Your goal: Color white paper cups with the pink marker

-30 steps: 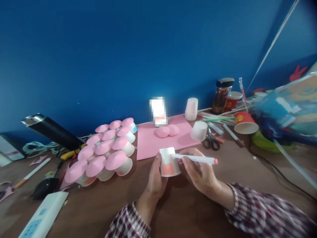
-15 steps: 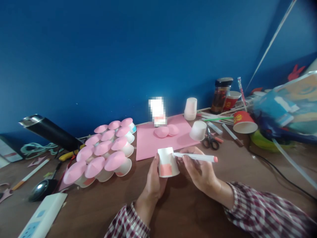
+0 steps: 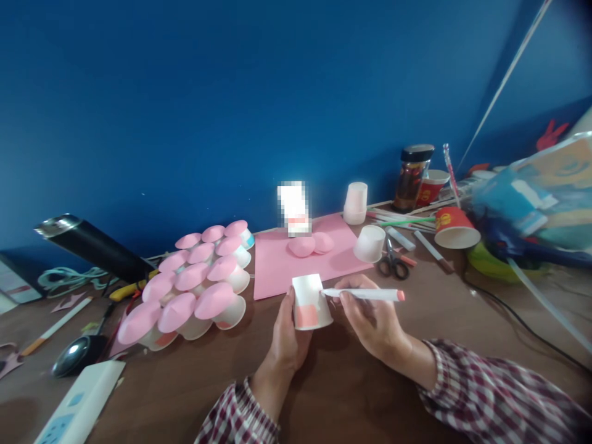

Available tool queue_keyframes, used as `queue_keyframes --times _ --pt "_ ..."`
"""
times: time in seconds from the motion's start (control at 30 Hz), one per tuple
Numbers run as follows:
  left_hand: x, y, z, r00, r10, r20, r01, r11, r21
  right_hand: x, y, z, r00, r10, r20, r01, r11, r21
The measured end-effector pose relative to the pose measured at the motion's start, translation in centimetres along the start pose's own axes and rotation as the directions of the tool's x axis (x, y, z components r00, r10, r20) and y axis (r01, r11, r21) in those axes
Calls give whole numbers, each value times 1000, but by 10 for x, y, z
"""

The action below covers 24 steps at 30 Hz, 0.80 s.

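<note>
My left hand (image 3: 287, 336) grips a small white paper cup (image 3: 319, 314) turned upside down, with an orange-pink patch coloured near its rim. My right hand (image 3: 374, 320) pinches a white marker (image 3: 374, 295) with a pinkish-red end; its tip meets or nearly meets the right side of the cup. Behind them, pink paper (image 3: 277, 271) lies on the table with two pink paper cones (image 3: 302, 246) on it. To the left stand several upturned white cups (image 3: 240, 279) capped with pink cones (image 3: 215, 300).
Scissors (image 3: 393, 266), a white cup (image 3: 370, 243), stacked cups (image 3: 356, 202) and loose markers (image 3: 433, 250) lie to the right, near a red paper cup (image 3: 456, 228) and a jar (image 3: 411, 179). A black flask (image 3: 92, 246) and power strip (image 3: 78, 401) are left.
The cup in my left hand has shifted very slightly left and turned a little. The marker tip in my right hand stays by the cup's side, a touch lower.
</note>
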<state>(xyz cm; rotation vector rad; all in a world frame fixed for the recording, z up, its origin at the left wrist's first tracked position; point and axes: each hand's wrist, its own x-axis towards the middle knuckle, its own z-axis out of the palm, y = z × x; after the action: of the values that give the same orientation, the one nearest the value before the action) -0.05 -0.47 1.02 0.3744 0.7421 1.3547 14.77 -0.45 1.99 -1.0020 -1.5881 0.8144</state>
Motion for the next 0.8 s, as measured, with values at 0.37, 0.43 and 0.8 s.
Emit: queue_keyframes --times 0.37,0.43,0.8 --pt "0 -1 0 1000 7 9 -7 1000 10 -6 0 3 998 -48 -30 49 999 23" --pt "0 -2 -1 1000 12 4 -12 1000 10 -5 -1 2 997 -65 -30 66 998 4" --pt "0 -2 0 1000 16 -12 -16 1000 -7 -3 4 3 998 -39 -52 41 999 34"
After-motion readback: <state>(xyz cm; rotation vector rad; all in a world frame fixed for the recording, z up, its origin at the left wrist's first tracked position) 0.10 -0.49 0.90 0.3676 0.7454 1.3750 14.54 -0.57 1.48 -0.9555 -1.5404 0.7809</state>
